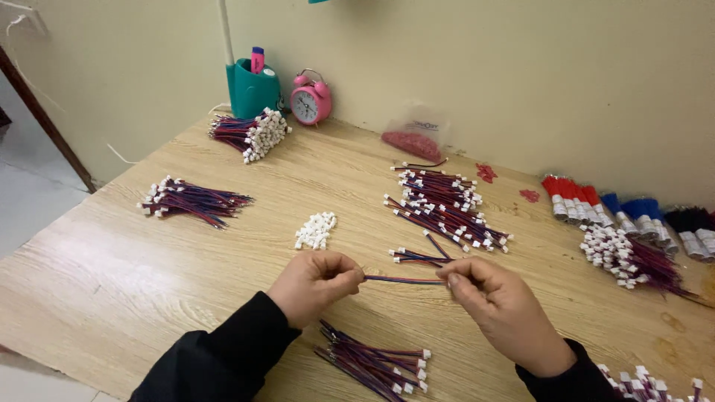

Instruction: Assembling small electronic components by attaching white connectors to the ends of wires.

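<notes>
1. Head view: my left hand (314,283) and right hand (500,307) sit low in the centre of the frame, each pinching one end of a short red-and-blue wire lead (403,280) stretched level between them, just above the wooden table (112,275).
2. A small pile of white connectors (316,230) lies just above my left hand.
3. A bundle of finished leads (376,364) lies at the bottom centre, between my wrists.
4. A pink alarm clock (310,100) stands at the upper centre-left, by the wall.
</notes>
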